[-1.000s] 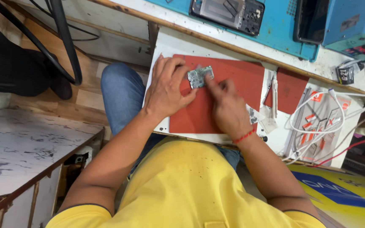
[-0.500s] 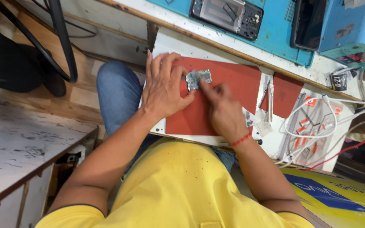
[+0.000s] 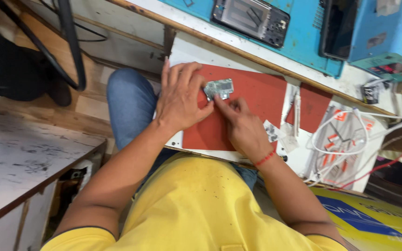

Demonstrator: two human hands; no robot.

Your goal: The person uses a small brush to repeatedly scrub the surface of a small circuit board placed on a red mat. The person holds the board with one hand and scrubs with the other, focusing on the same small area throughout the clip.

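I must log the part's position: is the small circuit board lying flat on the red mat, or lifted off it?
Flat. The board rests on the red mat, the left hand and right hand touching its edges.

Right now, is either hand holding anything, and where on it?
The left hand pins the small circuit board by its left edge on the red mat; the right hand touches its lower edge.

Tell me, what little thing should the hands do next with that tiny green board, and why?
Probably press the left hand down a bit firmer on the small circuit board. The board lies loose on the red mat, held only at its edge, while the right hand pokes at it with a fingertip, so it could slide.
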